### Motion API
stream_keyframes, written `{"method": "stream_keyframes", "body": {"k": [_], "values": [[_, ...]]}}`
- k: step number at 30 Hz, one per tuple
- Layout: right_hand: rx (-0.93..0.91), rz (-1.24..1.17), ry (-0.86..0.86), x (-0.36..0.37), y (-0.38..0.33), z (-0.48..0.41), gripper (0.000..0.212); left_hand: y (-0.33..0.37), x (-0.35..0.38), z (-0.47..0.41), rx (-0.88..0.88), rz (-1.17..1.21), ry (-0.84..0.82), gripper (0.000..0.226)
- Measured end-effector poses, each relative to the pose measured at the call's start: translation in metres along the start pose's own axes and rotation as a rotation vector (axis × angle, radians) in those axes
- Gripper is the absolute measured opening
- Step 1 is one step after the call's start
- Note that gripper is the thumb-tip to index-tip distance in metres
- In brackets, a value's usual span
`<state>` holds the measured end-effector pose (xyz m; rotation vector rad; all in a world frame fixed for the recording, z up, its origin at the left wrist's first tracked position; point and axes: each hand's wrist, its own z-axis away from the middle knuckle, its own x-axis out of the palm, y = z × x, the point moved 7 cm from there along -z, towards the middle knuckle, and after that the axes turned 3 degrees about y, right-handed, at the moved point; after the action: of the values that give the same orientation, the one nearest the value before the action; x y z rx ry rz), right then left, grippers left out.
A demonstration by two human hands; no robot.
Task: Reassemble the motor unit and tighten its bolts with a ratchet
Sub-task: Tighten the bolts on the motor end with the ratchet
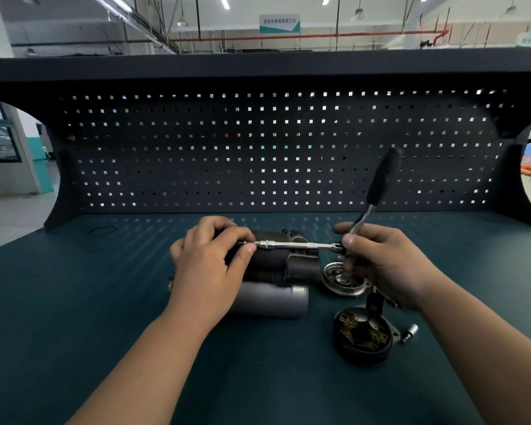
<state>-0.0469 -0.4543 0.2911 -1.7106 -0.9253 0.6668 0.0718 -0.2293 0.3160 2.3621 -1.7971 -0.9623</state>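
The motor unit, a dark housing with a grey cylinder along its near side, lies on the bench at centre. My left hand rests on its left end, fingers pinching the socket end of a chrome extension bar that runs level across the motor's top. My right hand grips the ratchet at its head, where the bar joins; the black handle slants up and to the right. A silver end cover lies right of the motor, and a black brush-holder cap lies nearer me.
A loose socket lies right of the black cap. A black O-ring lies far left near the pegboard, which stands behind the teal bench top. A shelf overhangs the pegboard.
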Motion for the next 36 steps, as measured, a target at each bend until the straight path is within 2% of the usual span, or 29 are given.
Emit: {"method": "stream_keyframes", "body": {"k": [3,6,12,17,23,25,28,31,34,36], "values": [[0.022,-0.141,-0.069,0.003,-0.001,0.000,0.028,0.001,0.000,0.000,0.007,-0.010,-0.002,0.018],[0.029,-0.169,-0.067,0.002,-0.002,-0.001,0.029,0.001,0.000,0.000,0.009,-0.017,-0.008,0.018],[0.028,0.010,0.017,0.000,-0.006,-0.001,0.011,0.001,0.001,0.001,0.014,-0.019,-0.009,0.021],[0.145,0.117,0.097,0.003,0.000,0.000,0.043,0.002,0.001,0.002,0.034,-0.022,-0.001,0.021],[0.178,0.191,0.149,0.005,0.002,0.003,0.045,0.005,0.000,0.003,0.026,-0.041,0.041,0.019],[0.135,0.205,0.142,0.005,-0.001,0.005,0.042,0.006,0.000,0.004,0.024,-0.040,0.047,0.018],[0.014,0.293,0.136,0.002,-0.008,0.004,0.027,0.006,-0.001,0.004,0.023,-0.034,0.058,0.013],[-0.034,0.160,0.066,0.000,-0.009,0.002,0.014,0.005,-0.001,0.004,0.022,-0.035,0.070,0.012],[-0.014,0.066,-0.028,-0.002,-0.007,0.001,0.021,0.005,0.000,0.003,0.010,-0.022,0.069,0.015],[-0.008,0.082,-0.070,-0.002,-0.007,0.001,0.035,0.005,0.000,0.003,0.005,-0.021,0.064,0.015]]}}
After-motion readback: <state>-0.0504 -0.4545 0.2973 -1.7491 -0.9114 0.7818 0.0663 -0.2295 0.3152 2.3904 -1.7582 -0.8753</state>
